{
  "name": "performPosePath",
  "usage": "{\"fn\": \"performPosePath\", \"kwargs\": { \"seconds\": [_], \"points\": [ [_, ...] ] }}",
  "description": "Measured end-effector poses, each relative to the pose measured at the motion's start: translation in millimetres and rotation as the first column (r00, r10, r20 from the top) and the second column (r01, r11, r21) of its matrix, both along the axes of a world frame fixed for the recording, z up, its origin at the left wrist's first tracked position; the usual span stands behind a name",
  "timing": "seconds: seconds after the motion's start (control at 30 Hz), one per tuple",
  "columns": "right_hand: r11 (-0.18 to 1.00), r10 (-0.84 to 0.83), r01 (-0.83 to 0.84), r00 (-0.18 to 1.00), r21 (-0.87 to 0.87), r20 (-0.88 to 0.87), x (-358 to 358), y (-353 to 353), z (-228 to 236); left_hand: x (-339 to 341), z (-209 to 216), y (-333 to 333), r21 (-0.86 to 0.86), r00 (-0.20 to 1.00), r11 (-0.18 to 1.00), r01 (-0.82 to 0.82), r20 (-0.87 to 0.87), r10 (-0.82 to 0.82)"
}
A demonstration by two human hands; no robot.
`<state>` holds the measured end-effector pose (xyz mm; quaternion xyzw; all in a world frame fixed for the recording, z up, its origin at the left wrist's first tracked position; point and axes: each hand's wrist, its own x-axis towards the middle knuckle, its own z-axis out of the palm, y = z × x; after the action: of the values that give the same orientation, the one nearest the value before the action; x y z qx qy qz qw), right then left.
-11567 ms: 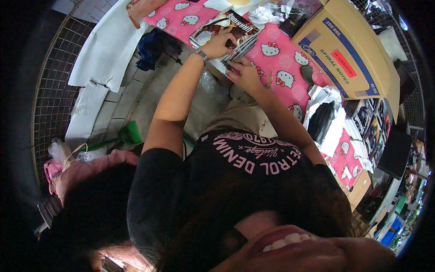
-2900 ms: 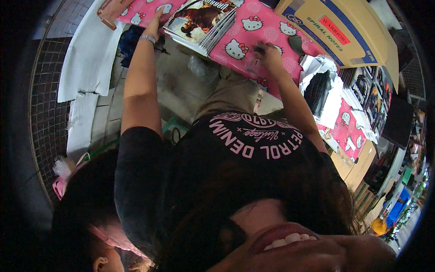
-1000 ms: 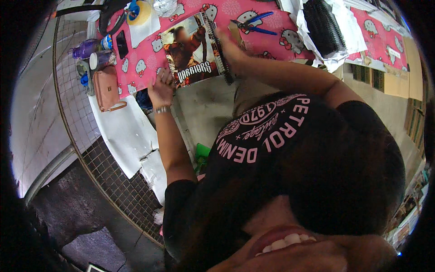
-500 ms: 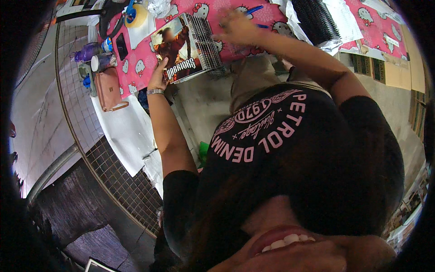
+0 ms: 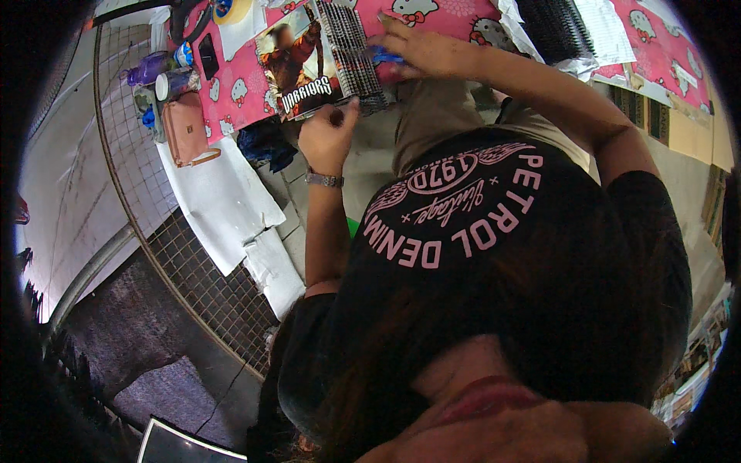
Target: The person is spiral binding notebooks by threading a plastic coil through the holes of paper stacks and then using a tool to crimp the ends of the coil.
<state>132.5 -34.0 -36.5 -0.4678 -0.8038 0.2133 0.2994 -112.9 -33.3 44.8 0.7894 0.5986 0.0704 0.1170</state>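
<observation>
A fanned stack of notebooks (image 5: pixel 297 65) with an illustrated cover lies at the near edge of the pink table. Dark, ridged edges, which look like spiral bindings, line its right side. At the stack's near edge my left hand (image 5: pixel 326 140) is closed, fingers curled and thumb up; what it pinches, if anything, is hidden. My right hand (image 5: pixel 432 52) reaches over the table just right of the stack, its fingers stretched out and slightly blurred. Blue pens (image 5: pixel 386 55) lie partly covered by those fingers.
Another stack of black spiral-bound items (image 5: pixel 552 35) lies on white paper at the far right. Left of the notebooks are a dark phone (image 5: pixel 208 57), a tape roll (image 5: pixel 224 11), a lidded jar (image 5: pixel 176 83) and a pink pouch (image 5: pixel 185 131). A wire mesh rack (image 5: pixel 212 266) stands below left.
My left hand has gone from the stack's lower left corner to its near edge, farther right, and has curled. My right hand has come down over the blue pens.
</observation>
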Motion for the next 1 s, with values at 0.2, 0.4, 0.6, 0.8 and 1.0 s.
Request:
{"fn": "performPosePath", "kwargs": {
  "seconds": [0.2,0.4,0.6,0.8,1.0],
  "points": [
    [0.965,-0.11,-0.012,0.888,0.26,0.446,-15.0,6.0,17.6,0.4,-25.4,-15.9,0.087,0.988,0.996,-0.02,0.156,0.007],
    [0.946,-0.064,-0.095,0.882,0.31,0.467,-14.1,8.2,45.4,-2.4,-37.4,-9.4,0.043,0.962,0.998,-0.049,0.27,0.035],
    [0.93,-0.048,-0.125,0.891,0.346,0.452,-26.5,16.1,40.9,-3.5,-45.9,-12.5,-0.047,0.894,0.993,-0.11,0.432,0.12],
    [0.93,-0.076,-0.118,0.865,0.348,0.496,-38.6,22.0,34.7,5.7,-32.9,-16.4,-0.178,0.83,0.975,-0.132,0.518,0.207],
    [0.935,-0.057,-0.161,0.813,0.317,0.58,-21.7,9.2,64.1,0.2,-38.8,-17.4,-0.186,0.782,0.977,-0.108,0.591,0.199]
  ]
}}
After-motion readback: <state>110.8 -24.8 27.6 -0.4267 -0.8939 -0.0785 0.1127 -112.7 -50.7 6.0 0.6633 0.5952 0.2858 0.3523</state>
